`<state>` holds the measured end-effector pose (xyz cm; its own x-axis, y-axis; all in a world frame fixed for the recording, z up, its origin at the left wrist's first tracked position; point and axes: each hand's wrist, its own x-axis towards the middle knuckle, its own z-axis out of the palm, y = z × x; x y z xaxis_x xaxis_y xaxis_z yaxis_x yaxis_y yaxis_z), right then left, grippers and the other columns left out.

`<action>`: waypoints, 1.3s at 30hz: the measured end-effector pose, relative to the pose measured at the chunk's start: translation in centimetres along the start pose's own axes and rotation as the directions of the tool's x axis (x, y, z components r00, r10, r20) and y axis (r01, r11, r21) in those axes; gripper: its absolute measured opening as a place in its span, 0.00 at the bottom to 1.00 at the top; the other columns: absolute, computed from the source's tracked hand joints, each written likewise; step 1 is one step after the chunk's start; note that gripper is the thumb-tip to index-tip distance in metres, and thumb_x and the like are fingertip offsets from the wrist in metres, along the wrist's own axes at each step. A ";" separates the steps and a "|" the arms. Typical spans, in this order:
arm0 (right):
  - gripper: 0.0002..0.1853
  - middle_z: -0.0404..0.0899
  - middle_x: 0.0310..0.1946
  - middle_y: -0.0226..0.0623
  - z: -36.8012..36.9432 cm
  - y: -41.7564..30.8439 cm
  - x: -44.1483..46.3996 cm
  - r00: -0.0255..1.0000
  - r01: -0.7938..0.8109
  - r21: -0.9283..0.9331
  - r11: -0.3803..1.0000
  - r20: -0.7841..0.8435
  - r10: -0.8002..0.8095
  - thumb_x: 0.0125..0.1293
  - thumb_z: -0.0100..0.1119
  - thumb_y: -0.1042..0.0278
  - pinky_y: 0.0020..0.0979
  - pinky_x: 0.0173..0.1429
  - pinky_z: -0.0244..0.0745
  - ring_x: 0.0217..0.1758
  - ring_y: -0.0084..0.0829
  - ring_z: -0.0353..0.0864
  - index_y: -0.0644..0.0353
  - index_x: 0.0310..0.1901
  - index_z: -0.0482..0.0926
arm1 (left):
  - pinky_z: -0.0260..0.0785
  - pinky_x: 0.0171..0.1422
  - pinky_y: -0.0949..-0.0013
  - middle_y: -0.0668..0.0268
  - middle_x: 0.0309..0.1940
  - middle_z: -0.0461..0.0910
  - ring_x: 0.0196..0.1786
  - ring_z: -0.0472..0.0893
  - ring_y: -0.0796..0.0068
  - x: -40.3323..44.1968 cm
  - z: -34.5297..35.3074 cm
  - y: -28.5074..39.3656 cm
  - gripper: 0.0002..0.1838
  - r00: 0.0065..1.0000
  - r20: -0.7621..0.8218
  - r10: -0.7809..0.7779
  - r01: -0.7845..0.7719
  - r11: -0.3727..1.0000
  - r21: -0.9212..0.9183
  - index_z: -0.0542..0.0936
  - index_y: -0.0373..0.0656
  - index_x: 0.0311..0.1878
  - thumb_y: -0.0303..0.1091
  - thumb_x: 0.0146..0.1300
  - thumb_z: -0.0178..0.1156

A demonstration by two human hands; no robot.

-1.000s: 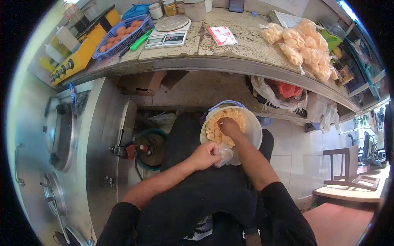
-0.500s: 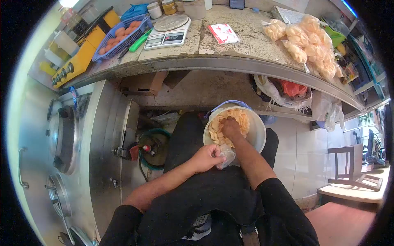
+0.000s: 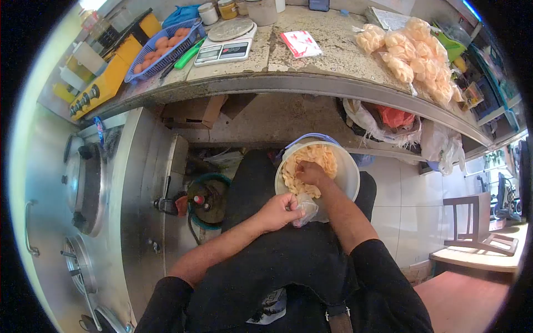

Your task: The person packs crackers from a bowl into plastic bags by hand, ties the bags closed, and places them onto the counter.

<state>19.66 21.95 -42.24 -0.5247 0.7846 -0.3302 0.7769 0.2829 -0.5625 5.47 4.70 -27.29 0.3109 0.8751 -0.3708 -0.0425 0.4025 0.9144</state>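
A white bucket (image 3: 348, 176) with a blue handle stands between my knees, holding many pale orange, chip-like pieces (image 3: 322, 155). My right hand (image 3: 311, 172) reaches down into it, fingers curled in among the chips; its fingertips are partly hidden. At the near left rim, my left hand (image 3: 279, 212) pinches a small clear plastic bag (image 3: 306, 208) between thumb and fingers. The bag looks crumpled, and I cannot make out what is inside.
On the counter (image 3: 333, 58) ahead are a digital scale (image 3: 225, 51), a blue egg basket (image 3: 166, 58), a green-handled tool (image 3: 189, 54), a red-and-white packet (image 3: 301, 44) and several filled bags (image 3: 419, 58). A steel cabinet (image 3: 139, 211) stands left, a wooden chair (image 3: 472, 225) right.
My right hand has shifted slightly left within the bucket, its fingers curled more among the chips. My left hand keeps the bag in nearly the same place.
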 end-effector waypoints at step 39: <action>0.20 0.81 0.44 0.44 -20.0 -13.0 -15.7 0.948 0.270 0.166 0.949 -0.217 -0.232 0.60 0.65 0.62 0.34 0.54 0.75 0.47 0.33 0.81 0.60 0.52 0.76 | 0.77 0.36 0.68 0.63 0.37 0.78 0.32 0.80 0.72 0.5 0.1 0.8 0.10 0.974 -0.208 -0.087 0.004 0.929 -0.370 0.72 0.42 0.44 0.29 0.62 0.62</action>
<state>24.73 16.99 -14.59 -0.6022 0.7981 -0.0186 0.5379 0.3885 -0.7481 5.70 5.46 -26.74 0.1088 0.8736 -0.4744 -0.3901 0.4765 0.7879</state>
